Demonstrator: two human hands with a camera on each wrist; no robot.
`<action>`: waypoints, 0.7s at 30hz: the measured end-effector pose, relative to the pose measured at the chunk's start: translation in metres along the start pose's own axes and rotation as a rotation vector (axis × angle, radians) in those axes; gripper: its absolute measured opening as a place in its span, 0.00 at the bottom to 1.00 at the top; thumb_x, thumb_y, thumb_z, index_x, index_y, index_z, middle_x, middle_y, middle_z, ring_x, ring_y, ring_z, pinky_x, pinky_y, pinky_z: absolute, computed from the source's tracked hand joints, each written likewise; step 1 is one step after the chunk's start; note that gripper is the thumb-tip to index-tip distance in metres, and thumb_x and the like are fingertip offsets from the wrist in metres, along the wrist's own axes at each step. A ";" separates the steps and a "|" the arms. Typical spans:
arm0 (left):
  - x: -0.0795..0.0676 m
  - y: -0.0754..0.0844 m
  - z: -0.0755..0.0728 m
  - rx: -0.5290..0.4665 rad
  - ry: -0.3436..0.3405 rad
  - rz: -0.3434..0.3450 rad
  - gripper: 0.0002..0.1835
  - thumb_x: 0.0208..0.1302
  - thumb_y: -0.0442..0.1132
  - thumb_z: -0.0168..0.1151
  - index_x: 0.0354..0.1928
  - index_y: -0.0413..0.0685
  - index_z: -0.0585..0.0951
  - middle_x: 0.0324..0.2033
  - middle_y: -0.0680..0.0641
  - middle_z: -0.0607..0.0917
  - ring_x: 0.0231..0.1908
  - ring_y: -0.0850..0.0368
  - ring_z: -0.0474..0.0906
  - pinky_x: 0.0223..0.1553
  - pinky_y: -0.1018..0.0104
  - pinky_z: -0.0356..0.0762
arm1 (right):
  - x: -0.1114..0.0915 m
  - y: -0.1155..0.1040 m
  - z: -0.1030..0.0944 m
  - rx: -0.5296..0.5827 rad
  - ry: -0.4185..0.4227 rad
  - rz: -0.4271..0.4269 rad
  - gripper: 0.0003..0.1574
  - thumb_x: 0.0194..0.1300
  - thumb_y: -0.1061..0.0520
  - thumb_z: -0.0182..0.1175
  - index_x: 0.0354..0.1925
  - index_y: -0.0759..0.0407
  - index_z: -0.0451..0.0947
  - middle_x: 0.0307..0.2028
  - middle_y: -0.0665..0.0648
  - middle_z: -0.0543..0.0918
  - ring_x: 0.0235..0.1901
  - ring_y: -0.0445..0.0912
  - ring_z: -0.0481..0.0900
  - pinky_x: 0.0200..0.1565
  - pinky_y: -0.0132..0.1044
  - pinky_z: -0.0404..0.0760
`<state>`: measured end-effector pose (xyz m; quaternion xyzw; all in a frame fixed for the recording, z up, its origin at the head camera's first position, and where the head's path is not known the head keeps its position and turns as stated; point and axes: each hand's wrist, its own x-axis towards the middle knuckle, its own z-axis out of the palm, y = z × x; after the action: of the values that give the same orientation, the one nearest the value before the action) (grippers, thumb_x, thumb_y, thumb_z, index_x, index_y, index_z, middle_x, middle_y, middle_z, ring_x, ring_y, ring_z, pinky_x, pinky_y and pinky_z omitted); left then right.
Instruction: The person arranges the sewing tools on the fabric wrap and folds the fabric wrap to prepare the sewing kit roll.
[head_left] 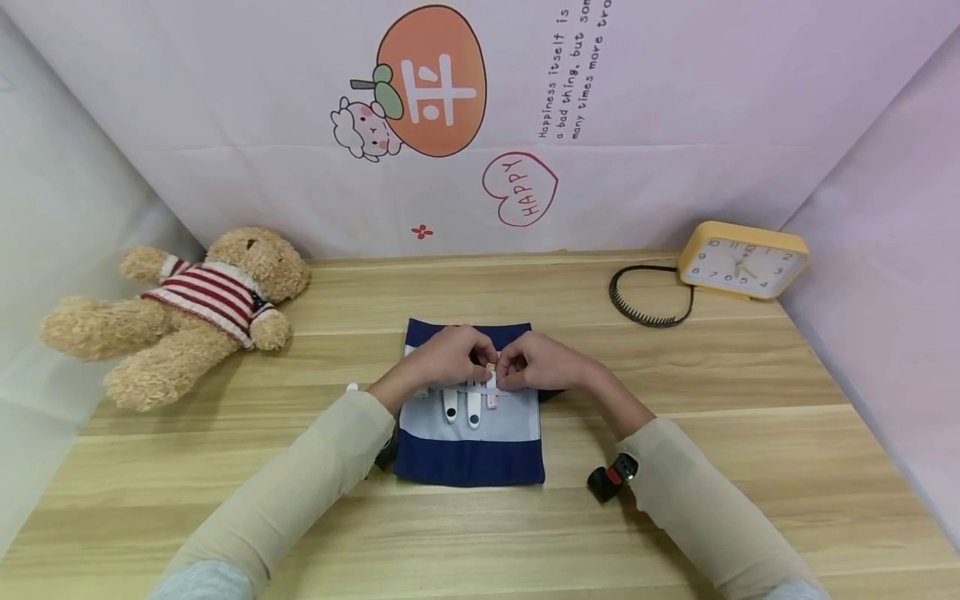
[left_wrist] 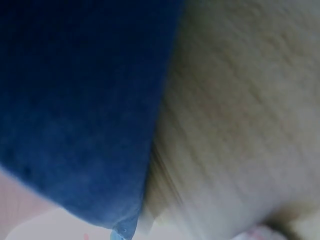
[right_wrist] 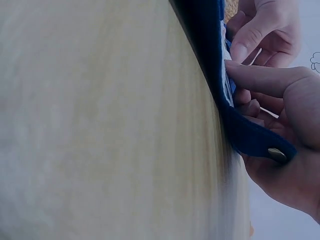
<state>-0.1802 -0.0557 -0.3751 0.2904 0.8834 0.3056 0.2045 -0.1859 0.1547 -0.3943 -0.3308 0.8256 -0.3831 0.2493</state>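
The left hand [head_left: 453, 356] pinches a white stick [head_left: 492, 401] on the pouch [head_left: 468, 462], right of centre; the right hand [head_left: 542, 362] curls beside it, grip unclear. Light, even pressure should keep it straight.

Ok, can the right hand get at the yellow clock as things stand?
Probably, with a reach: the right hand is at the blue cloth, but only a black hoop seems to lie before the clock.

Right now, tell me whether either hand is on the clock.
No, the head view shows the left hand and right hand over the cloth, the clock well apart.
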 end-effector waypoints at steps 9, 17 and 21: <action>0.001 0.001 0.002 0.031 -0.024 -0.030 0.07 0.65 0.35 0.70 0.45 0.47 0.87 0.36 0.54 0.86 0.37 0.61 0.79 0.42 0.66 0.76 | 0.000 -0.001 0.000 0.005 0.004 0.001 0.02 0.64 0.66 0.65 0.35 0.63 0.85 0.28 0.50 0.82 0.27 0.40 0.74 0.31 0.31 0.73; -0.002 0.003 0.000 0.005 -0.023 -0.015 0.08 0.64 0.34 0.71 0.45 0.46 0.87 0.36 0.53 0.86 0.37 0.61 0.80 0.42 0.66 0.77 | -0.001 0.001 -0.001 0.022 0.008 -0.009 0.03 0.64 0.66 0.65 0.35 0.62 0.85 0.28 0.49 0.82 0.27 0.41 0.74 0.32 0.31 0.73; -0.003 0.001 -0.002 -0.040 -0.009 -0.010 0.08 0.64 0.33 0.71 0.44 0.46 0.87 0.37 0.53 0.86 0.39 0.60 0.80 0.44 0.65 0.77 | -0.001 0.003 -0.002 0.048 0.013 -0.009 0.03 0.66 0.65 0.65 0.36 0.61 0.86 0.28 0.49 0.81 0.28 0.42 0.74 0.32 0.31 0.73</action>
<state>-0.1782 -0.0575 -0.3724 0.2832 0.8777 0.3207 0.2158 -0.1876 0.1584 -0.3955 -0.3260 0.8162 -0.4061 0.2503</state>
